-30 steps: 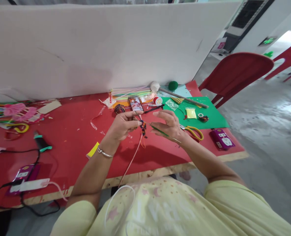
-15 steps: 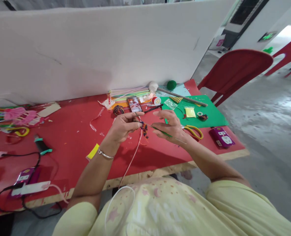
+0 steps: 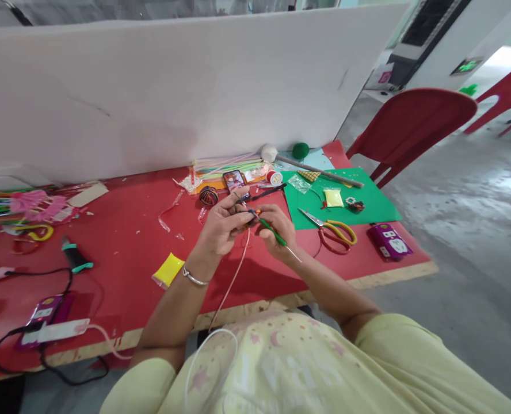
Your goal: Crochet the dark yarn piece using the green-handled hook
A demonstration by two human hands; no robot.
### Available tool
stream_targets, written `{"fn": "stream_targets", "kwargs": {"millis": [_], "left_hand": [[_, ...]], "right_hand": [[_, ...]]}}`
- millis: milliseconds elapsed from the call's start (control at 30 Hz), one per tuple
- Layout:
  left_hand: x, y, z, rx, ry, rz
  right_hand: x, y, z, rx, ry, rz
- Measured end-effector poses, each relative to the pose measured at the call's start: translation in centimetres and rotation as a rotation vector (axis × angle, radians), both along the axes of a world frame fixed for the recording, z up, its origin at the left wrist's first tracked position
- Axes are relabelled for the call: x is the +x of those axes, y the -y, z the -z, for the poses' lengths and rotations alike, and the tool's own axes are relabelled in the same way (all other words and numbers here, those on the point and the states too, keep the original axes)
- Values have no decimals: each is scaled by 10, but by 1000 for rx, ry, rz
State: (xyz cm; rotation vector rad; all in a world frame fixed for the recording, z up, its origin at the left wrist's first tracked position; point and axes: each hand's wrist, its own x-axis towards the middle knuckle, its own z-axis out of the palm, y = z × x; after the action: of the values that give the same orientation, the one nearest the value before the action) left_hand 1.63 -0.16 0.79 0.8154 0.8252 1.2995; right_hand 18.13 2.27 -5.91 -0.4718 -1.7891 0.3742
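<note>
My left hand (image 3: 221, 225) is closed in a pinch on a small crocheted piece (image 3: 252, 213) of dark multicoloured yarn, mostly hidden by the fingers. Closed around a green-handled crochet hook (image 3: 274, 231), my right hand (image 3: 278, 221) brings the tip up against that piece; the hook's thin metal rear end sticks out towards the wrist. Both hands nearly meet above the red table (image 3: 130, 224). A ball of multicoloured yarn (image 3: 208, 196) lies beyond my left hand, and a phone (image 3: 235, 180) lies just behind the fingers.
Scissors (image 3: 335, 234) lie right of my hands, by a green sheet (image 3: 376, 201). A purple power socket (image 3: 389, 241) sits near the right corner. A pink cable (image 3: 233, 273) runs under my hands. Left are a yellow packet (image 3: 169, 269) and a cutter (image 3: 75, 256). A white panel (image 3: 173, 92) stands behind.
My right hand has moved left and in, bringing the hook to the crocheted piece; its raised fingers have closed. My left hand has shifted slightly right. The scissors now show fully.
</note>
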Motion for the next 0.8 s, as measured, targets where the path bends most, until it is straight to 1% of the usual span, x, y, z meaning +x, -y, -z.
{"fn": "stream_targets", "kwargs": {"millis": [100,200,333,433,533,600,700,800], "left_hand": [[-2,0,1,1,3,-11],[-3,-1,1,14,-10,-51],[0,-2,2,53,-13,-109],[5,-2,3,66,-5,-127],[8,0,5,46,25,-114],[8,1,6,26,50,-87],[4,1,5,-13,57,-40],[-1,1,2,-29,19,-35]], "right_hand": [[1,-5,4,17,58,-13],[3,-7,3,55,103,15],[3,-8,2,62,102,27],[2,-8,4,134,92,106],[1,-9,9,188,122,194],[1,-10,11,203,149,217],[5,-14,9,249,175,205],[12,-17,0,302,262,149]]}}
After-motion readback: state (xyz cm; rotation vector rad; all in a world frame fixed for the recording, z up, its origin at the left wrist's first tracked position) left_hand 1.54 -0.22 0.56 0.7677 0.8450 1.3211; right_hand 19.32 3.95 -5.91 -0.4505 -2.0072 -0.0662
